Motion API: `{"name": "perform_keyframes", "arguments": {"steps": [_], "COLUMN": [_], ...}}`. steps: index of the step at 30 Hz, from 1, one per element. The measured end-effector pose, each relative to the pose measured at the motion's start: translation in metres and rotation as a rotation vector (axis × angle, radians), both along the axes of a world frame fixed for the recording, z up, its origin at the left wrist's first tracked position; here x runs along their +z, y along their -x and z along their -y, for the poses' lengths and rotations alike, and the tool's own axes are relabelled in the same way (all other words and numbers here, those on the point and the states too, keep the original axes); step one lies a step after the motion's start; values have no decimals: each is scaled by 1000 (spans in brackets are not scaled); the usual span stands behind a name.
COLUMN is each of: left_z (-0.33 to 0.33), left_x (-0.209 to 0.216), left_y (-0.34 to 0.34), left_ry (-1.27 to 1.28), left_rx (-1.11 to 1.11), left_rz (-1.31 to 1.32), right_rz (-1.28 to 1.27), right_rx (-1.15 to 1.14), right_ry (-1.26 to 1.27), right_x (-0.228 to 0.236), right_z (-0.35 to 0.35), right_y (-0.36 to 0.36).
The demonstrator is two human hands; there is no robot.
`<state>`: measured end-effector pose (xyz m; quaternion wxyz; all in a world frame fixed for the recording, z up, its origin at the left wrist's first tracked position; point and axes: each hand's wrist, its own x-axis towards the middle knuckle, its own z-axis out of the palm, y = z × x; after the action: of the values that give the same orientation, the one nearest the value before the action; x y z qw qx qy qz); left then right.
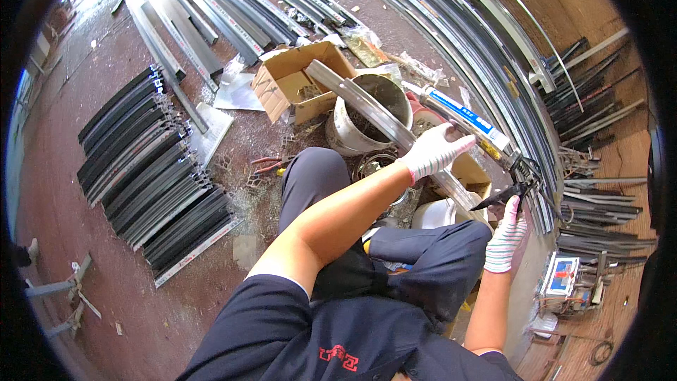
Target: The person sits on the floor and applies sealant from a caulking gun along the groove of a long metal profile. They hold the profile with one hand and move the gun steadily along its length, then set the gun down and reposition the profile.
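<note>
My left hand, in a white striped glove, is closed over a long silvery metal profile that slants across in front of my knees. Its thumb and forefinger point toward the caulking gun, close to the tube; whether they touch it I cannot tell. My right hand, gloved alike, is closed at the black handle of the caulking gun, and its thumb points up beside the grip. A blue and white sealant tube lies in the gun, its nozzle end pointing away to the upper left. Some right-hand fingers are hidden.
An open cardboard box and a dirty white bucket stand ahead. Red-handled pliers lie left of my knee. Stacked dark profiles cover the left floor; long profiles run along the right. A box-like device stands at right.
</note>
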<state>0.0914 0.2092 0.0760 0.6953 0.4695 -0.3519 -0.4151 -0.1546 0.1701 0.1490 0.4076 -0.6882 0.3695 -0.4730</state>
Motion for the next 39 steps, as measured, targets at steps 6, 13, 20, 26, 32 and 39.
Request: {"name": "perform_keyframes", "arguments": {"steps": [6,13,20,26,32,39], "left_z": [-9,-5,29,75,126,153], "left_x": [3,12,33,9,-9,-64], "left_y": [16,12,-14,-60,-130,-232], "left_ry": [102,350,255,75,-91,-324], "left_rx": [530,774,740,598,552,257], "left_rz": [676,972,1327,1277,1249,1170], "right_rz": [-7,74,64,-193,-38,-192], "right_rx": [-14,-48,66,154,662,1000], "right_ry": [-75,-206,-217,-105,-480,-657], "right_x": [-5,-22,-12,7,27,30], "right_z": [0,14,45,113,183,240], "right_y": [17,34,34,2,-80,-201]}}
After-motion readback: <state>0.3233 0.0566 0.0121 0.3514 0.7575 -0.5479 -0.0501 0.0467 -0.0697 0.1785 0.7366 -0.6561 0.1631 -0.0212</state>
